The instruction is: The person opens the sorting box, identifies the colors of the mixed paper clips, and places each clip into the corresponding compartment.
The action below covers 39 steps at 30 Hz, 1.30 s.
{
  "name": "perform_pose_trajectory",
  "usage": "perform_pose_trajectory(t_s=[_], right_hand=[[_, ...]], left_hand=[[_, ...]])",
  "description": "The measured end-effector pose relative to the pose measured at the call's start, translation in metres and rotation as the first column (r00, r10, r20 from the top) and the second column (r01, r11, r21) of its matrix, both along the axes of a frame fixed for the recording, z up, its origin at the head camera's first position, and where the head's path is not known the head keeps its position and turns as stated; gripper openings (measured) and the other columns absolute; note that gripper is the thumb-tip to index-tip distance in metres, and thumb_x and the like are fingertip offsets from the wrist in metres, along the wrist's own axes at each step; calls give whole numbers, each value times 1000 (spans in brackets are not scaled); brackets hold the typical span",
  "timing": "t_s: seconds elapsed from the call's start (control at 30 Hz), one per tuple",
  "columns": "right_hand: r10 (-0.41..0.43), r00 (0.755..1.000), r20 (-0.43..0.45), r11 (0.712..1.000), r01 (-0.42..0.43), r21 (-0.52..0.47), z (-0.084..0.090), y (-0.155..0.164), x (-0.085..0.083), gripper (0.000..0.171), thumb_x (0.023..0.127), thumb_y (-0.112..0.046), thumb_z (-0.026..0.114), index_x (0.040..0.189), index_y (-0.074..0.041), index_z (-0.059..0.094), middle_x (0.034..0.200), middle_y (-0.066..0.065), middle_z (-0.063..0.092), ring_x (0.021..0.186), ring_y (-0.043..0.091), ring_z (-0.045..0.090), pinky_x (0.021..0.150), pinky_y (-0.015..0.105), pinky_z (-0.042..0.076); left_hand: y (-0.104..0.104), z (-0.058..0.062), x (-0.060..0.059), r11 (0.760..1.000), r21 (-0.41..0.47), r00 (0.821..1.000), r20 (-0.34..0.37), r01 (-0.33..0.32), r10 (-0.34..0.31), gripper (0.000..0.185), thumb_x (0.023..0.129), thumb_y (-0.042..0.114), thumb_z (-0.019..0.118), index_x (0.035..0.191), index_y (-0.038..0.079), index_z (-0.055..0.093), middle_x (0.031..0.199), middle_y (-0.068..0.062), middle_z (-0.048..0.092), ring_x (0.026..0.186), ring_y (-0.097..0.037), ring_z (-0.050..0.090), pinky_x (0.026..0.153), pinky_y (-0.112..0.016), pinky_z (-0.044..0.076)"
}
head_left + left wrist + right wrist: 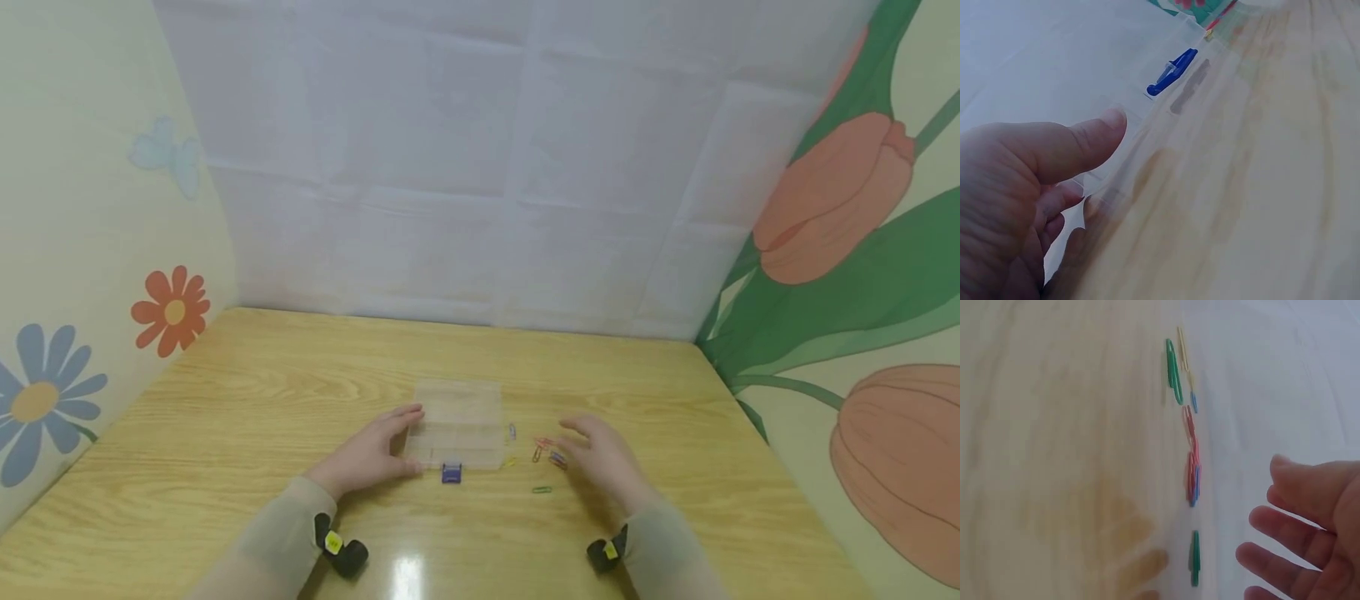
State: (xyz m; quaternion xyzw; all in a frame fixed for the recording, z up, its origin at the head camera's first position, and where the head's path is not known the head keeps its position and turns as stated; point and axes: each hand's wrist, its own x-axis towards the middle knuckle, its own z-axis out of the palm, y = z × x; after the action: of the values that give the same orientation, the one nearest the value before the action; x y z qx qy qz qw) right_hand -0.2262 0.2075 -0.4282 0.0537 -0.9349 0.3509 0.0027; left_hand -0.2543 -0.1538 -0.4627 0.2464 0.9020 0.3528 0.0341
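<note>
Wood-grain tabletop stretches between flowered walls, with a clear plastic box at its middle, blue latch toward me. My left hand rests relaxed against the box's left side, gripping nothing. My right hand hovers with fingers spread over scattered coloured paper clips just right of the box.

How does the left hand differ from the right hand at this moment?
The left hand rests against the clear plastic box, thumb on its edge; the right hand touches no box and hangs over the scattered paper clips. The left lies beside the blue latch, the right away from it. Both have relaxed fingers and grip nothing.
</note>
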Motion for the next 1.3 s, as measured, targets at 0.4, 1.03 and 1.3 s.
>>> perform_pose_trajectory(t_s=[0.4,1.03,1.3], right_hand=[[-141,987,78,990,140,22,-8,22,4,20,89,-17,67,106,-9,68,104,5,65,98,25,59,86,49,49],[-170,970,173,984,176,-20,-19,28,0,16,84,-14,71,99,-8,69,99,4,66,98,27,59,89,52,46],[-180,966,184,983,185,-12,-20,25,-1,9,86,-13,69,93,-7,69,94,4,64,91,24,59,82,47,48]], left_hand=[[-10,-1,-2,1000,9,1000,-3,-4,4,83,79,39,77,145,4,41,153,-12,33,139,-41,26,111,-60,20],[-17,0,-3,1000,5,999,47,-24,23,84,78,41,77,147,10,40,154,-9,33,140,-40,25,110,-61,20],[-17,0,-3,1000,3,999,43,-28,28,84,77,40,78,146,10,41,153,-9,34,140,-39,25,111,-61,20]])
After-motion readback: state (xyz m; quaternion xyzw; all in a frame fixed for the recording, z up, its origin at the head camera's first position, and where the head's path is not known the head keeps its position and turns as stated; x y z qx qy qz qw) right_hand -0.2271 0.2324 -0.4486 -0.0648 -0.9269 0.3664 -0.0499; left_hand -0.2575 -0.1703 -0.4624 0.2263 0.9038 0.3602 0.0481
